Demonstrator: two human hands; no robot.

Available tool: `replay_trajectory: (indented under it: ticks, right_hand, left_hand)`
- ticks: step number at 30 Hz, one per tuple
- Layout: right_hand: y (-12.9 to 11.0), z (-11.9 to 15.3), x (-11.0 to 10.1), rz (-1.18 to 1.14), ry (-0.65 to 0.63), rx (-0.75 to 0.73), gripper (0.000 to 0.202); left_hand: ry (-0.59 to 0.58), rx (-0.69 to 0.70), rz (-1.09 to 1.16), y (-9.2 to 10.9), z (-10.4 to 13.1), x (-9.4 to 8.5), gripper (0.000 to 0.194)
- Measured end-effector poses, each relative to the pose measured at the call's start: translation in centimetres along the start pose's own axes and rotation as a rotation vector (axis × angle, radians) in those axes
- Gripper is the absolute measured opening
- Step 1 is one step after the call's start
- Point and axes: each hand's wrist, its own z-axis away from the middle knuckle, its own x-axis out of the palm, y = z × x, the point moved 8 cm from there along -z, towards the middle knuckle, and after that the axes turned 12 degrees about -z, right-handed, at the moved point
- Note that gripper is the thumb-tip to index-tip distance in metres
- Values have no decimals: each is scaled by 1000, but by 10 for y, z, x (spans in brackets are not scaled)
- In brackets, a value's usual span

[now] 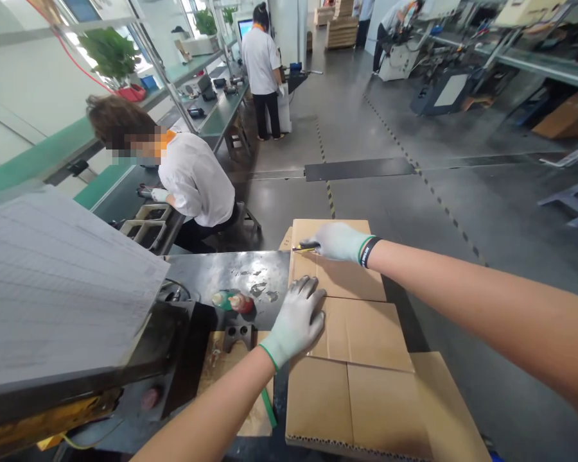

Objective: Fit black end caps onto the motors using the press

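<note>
The right hand, gloved and with a dark band at its wrist, is closed around a slim yellow-and-dark cutter, whose exposed part sticks out from the fingers toward the left edge of the cardboard. The cutter lies just above or on the far panel of that cardboard, near its far left corner; whether its tip touches the surface is too small to tell. The cardboard is directly beneath this grip and reaches from there back toward the wearer, its panels divided by seams and its near edge showing corrugation. The left hand, also gloved, grips nothing: it lies palm down with its fingers extended over the cardboard's left side, nearer the wearer than the cutter and a little apart from the right hand. Left of the left hand, on the dark bench, a green bottle and a red bottle are side by side, and a metal block with two round holes sits just nearer the wearer than they do
</note>
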Motion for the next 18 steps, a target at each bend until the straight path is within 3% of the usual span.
replay_trajectory:
  ticks: [5, 9, 15, 18]
  right_hand:
    - [14, 6, 4, 42, -14, 22, 47]
    - [40, 26, 12, 50, -14, 82, 47]
    - [113, 97, 9, 70, 22, 193, 47]
    - [152, 139, 5, 36, 83, 293, 42]
  left_hand:
    - [-24, 8, -13, -2, -2, 4, 47]
    - [-26, 15, -20, -4, -4, 6, 48]
    - [-9, 17, -63, -3, -4, 0, 45]
    - [10, 25, -78, -12, -28, -10, 30]
